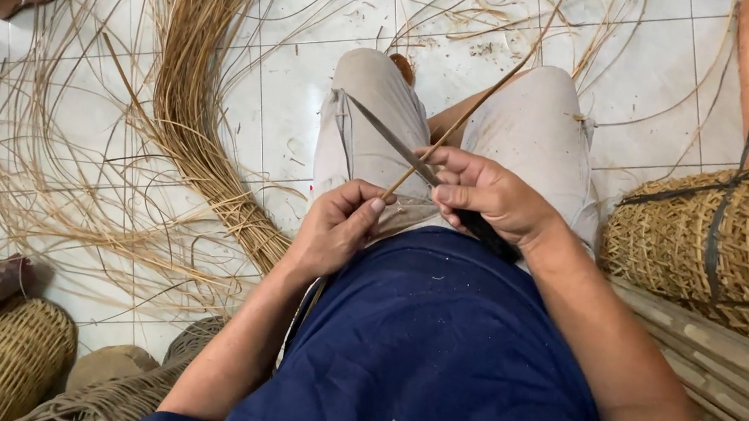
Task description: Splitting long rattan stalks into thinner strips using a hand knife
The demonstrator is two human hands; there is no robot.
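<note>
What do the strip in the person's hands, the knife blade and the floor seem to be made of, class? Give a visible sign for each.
Strip: probably rattan or cane; tan, thin, fibrous.
Knife blade: apparently metal; grey, flat, dull sheen.
Floor: likely glazed ceramic tile; white, glossy, grid joints.

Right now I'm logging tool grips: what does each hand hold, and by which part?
The right hand grips a knife by its dark handle. The left hand pinches a thin rattan strip near its lower end.

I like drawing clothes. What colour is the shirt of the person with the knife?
Dark blue. The shirt shows best in the head view.
</note>
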